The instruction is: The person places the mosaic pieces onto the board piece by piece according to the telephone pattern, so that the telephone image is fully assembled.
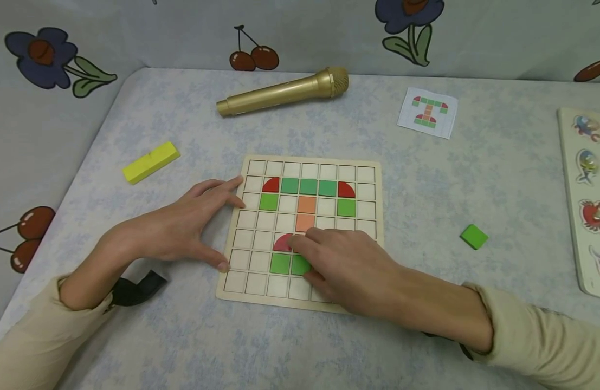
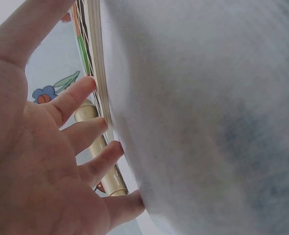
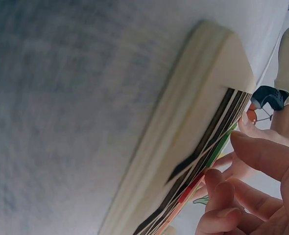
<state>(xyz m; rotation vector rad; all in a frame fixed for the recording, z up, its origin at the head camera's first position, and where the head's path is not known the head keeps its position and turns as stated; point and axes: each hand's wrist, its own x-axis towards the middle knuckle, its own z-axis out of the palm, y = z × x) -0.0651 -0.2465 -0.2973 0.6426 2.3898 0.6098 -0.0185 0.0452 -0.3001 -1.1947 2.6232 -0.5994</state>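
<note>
A square wooden grid board [image 1: 300,303] lies on the table with red, green and orange tiles in it. My left hand [image 1: 180,227] is spread at its left side, thumb and fingertips touching the edge; the left wrist view shows the same fingers [image 2: 81,98] apart. Over the lower middle of the board, my right hand [image 1: 358,271] has its index fingertip beside a red quarter-round tile [image 1: 282,243] and its thumb by a green square tile [image 1: 299,264]. In the right wrist view, thumb and index finger [image 3: 213,178] stand apart; whether they grip a tile is unclear. This hand hides nearby cells.
A loose green tile [image 1: 473,236] lies right of the board. Behind are a gold microphone [image 1: 285,96] and a pattern card [image 1: 427,112]. A yellow block [image 1: 150,162] lies to the left, and a picture puzzle board [image 1: 580,216] at the far right.
</note>
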